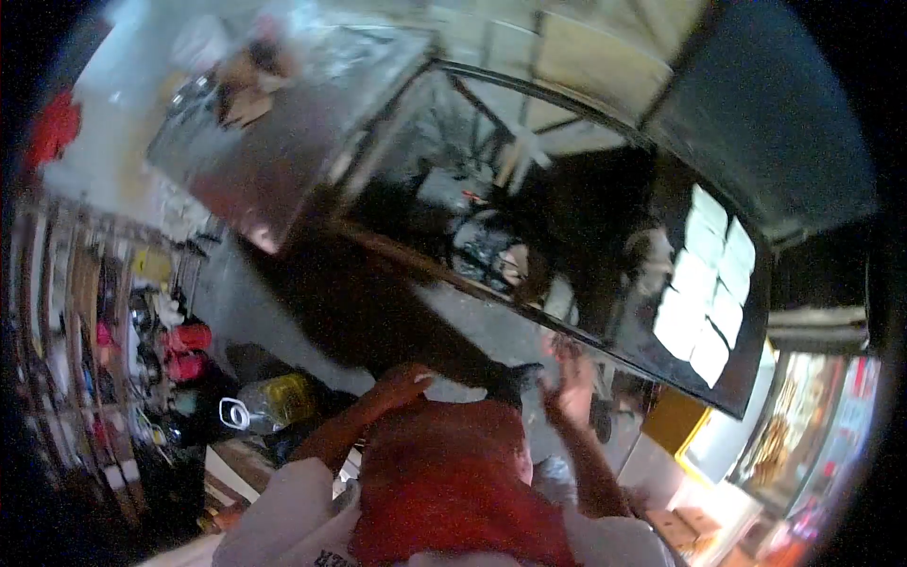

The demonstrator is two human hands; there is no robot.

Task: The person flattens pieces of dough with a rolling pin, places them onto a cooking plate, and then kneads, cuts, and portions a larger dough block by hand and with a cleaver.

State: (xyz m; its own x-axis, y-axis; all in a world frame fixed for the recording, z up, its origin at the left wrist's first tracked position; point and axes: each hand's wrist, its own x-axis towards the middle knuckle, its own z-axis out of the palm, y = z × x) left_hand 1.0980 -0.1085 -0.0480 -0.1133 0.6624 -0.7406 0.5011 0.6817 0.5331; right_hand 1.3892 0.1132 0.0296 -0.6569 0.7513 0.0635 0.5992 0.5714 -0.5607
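Observation:
My left hand [402,386] is beside the red cloth [453,472] over my front, with a small pale thing at its fingertips that is too blurred to name. My right hand [567,383] is raised near the lower edge of a dark frame [472,285]; its fingers are smeared by motion. At the right end of the dark surface behind that frame, white rectangular pieces [693,283] lie in rows. Inside the open part of the frame is a round dark object [491,248].
A metal-looking table [274,161] with items on it stands at upper left. Slatted shelving [76,321] and a yellowish plastic container [279,402] are at left. On the right are a yellow-edged box [678,420] and a lit glass case [794,416].

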